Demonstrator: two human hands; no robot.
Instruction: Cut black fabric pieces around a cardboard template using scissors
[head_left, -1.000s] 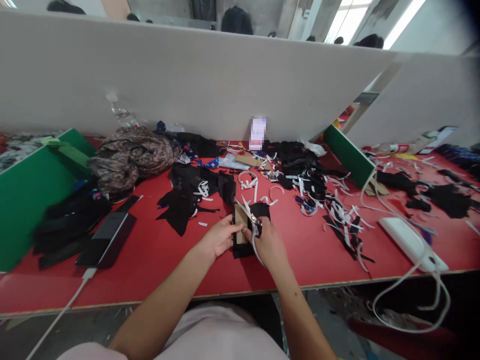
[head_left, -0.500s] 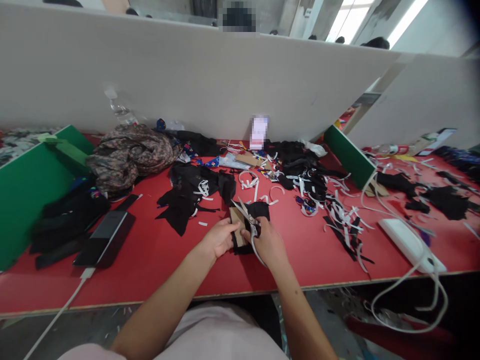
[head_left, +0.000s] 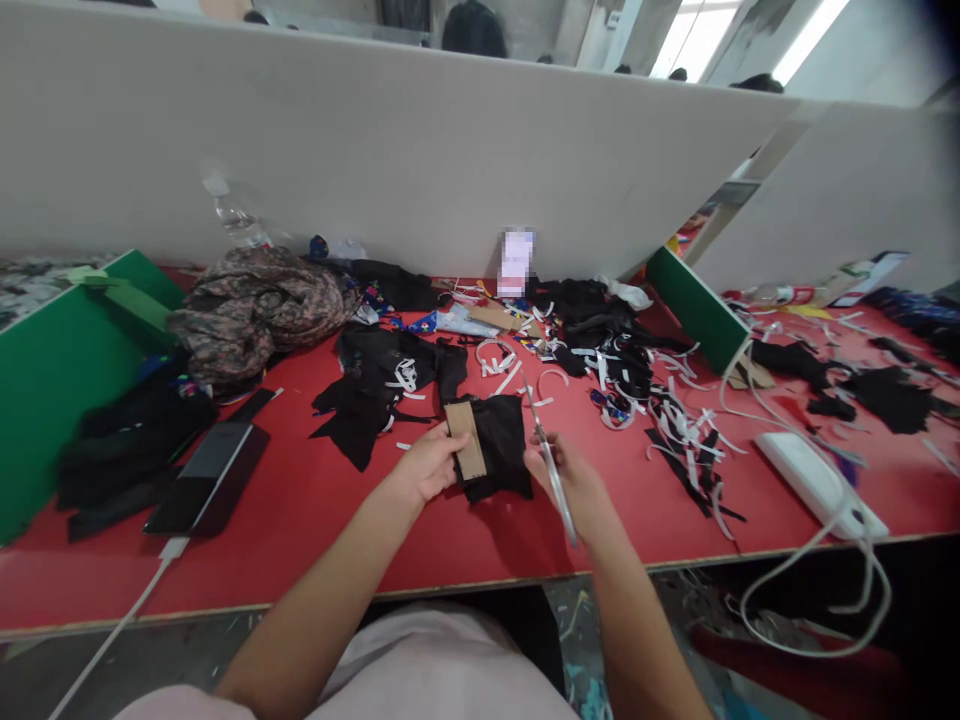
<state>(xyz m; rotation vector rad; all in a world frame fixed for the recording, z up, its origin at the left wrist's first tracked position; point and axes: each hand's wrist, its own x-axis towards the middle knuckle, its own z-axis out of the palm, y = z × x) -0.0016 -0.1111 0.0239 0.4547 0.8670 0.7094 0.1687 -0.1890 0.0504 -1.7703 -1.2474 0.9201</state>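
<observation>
Left fingers (head_left: 452,442) pinch cardboard (head_left: 467,445) | right fingers (head_left: 534,463) grip scissors (head_left: 553,477) | room between cloth (head_left: 508,450), tabletop edge (head_left: 480,584)

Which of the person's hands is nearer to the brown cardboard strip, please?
The left hand, which grips the brown cardboard strip by its left side. The right hand is apart from it, beyond the black fabric to the right, holding scissors.

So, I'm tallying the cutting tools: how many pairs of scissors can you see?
1. The scissors are in the right hand, to the right of the black cloth. Others could be hidden under the fabric scraps.
</observation>
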